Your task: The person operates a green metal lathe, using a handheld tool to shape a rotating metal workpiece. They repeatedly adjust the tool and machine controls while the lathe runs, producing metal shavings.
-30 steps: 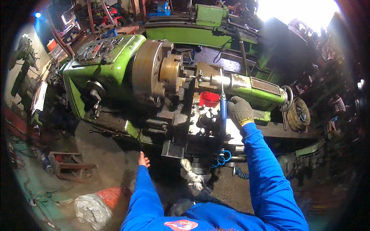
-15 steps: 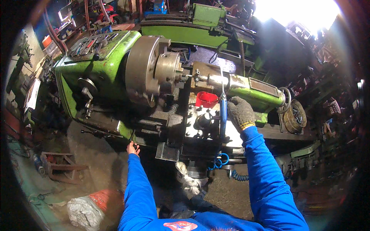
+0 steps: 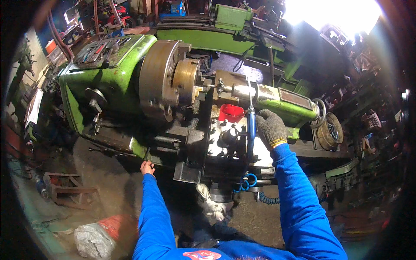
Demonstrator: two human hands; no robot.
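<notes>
My bare left hand is closed around the end of a lever at the lathe's front, below the headstock. My right hand, in a dark knitted glove with a yellow cuff edge, is closed at a blue air blow gun. Its fingers are partly hidden; the gun's thin nozzle points away toward the tailstock. To the left, the large lathe chuck has a smaller metal cylinder in front of it. A red cup stands on the carriage near the gun.
The green headstock carries loose tools on top. Blue coiled hose hangs below the carriage, near a white cloth. A wooden frame and a filled sack lie on the floor at left. Another green lathe stands behind.
The chuck and cylinder have turned; the cylinder looks more golden and its end shows more sharply. Both hands keep their places while the view shifts slightly.
</notes>
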